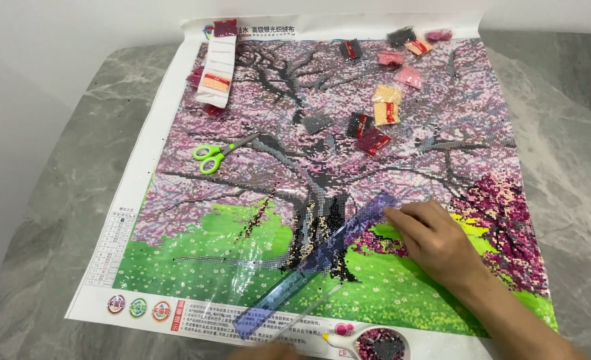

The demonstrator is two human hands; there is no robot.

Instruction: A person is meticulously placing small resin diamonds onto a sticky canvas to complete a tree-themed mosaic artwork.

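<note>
– Nearest the body, below the right hand (435, 240), what is there?

– A small white tray (379, 343) of dark and pink beads, with a white applicator pen (335, 338) just to its left. Further left, a blurred sliver of the left hand (269, 350) shows at the frame's bottom edge; I cannot tell whether it is open or closed, or whether it touches anything.

– And the right hand itself?

– Open and flat, fingers (402, 217) stretched out and pressing on the far end of a translucent blue-violet ruler (315, 263). Nothing is gripped. The ruler lies slantwise on the canvas (175, 227), running from under those fingers down toward the left hand.

– What step is this, would you say?

– My guess is that the ruler is being pressed against the bead rows at the dark trunk to line them up. The next move calls for even pressure and a straight edge, so no beads get knocked loose.

– How does the canvas look?

– It lies spread flat on a grey marble table (55, 220): a pink blossoming tree over bright green grass, with loose dark beads scattered left of the ruler.

– Beyond the hands?

– Green-handled scissors (212, 157) further out to the left, then small bead packets (387, 107) in red, peach, pink and grey, and a white strip of packets (217, 67) at the far left corner.
</note>
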